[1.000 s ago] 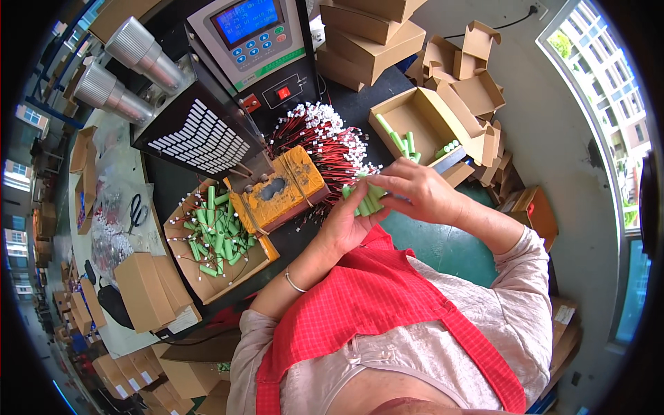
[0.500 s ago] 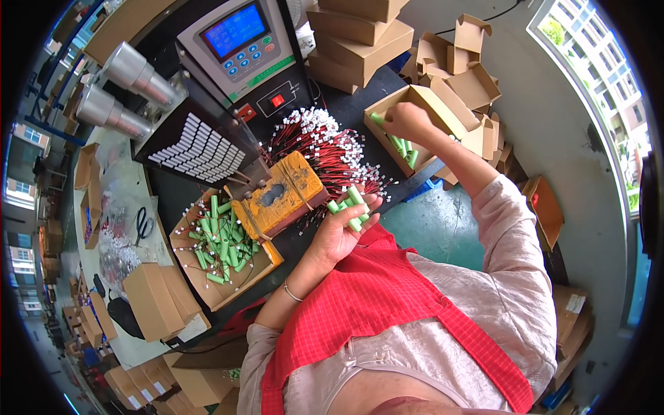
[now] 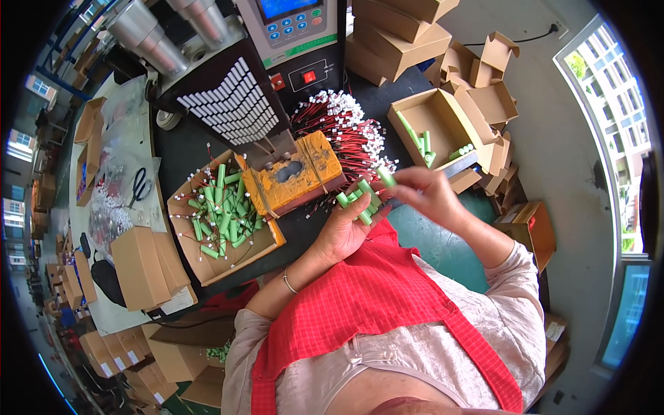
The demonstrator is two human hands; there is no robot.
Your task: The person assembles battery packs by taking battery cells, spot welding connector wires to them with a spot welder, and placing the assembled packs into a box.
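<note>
I look down at a cluttered black bench from above my own chest. My left hand is cupped palm up just in front of me, fingers curled loosely around a small bunch of green cells; I count about four or five in that bunch, though some overlap and I cannot be sure. My right hand is right beside it, almost touching, with thumb and fingertips pinched shut on one more green cell, held tilted just above the bunch. To the left of my hands sits an orange block with a dark worn patch on top. Farther left, an open tray holds a loose heap of green cells with thin wires, more than twenty, too tangled to count. Behind my hands lies a pile of red wires with white plugs. Beyond my right hand, an open box holds about six more cells, scattered. Two metal cylinders stand at the far left, near a grey machine with a blue screen.
</note>
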